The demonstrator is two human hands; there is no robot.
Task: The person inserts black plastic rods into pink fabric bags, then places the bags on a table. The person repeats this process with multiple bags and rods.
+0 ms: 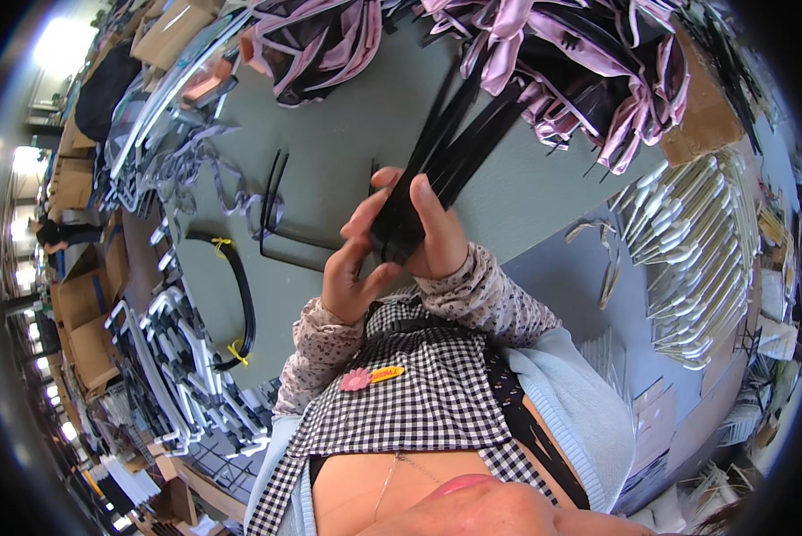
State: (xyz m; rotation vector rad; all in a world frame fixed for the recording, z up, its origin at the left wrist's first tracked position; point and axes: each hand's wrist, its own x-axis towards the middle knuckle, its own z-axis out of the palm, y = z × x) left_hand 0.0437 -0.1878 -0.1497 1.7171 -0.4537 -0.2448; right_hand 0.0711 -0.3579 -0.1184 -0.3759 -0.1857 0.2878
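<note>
A bundle of long, thin black strips [459,147] slants up and away from my hands, its near end gathered in front of my chest. My right hand [441,237] wraps round that near end, thumb along the strips. On the other side, my left hand [352,263] presses its fingers and thumb against the same end. Left of my hands, thin black rods bent at the corner [265,219] lie on the grey-green table [321,134]. Farther left is a curved black bundle [242,290], bound near both ends with yellow ties.
Pink and black fabric pieces [580,80] heap along the table's far side, with more pink pieces [316,54] at far left. Lilac straps [209,170] trail over the left edge. White rods [696,259] stack at right beside a cardboard box [705,98]. Metal frames [187,357] stand lower left.
</note>
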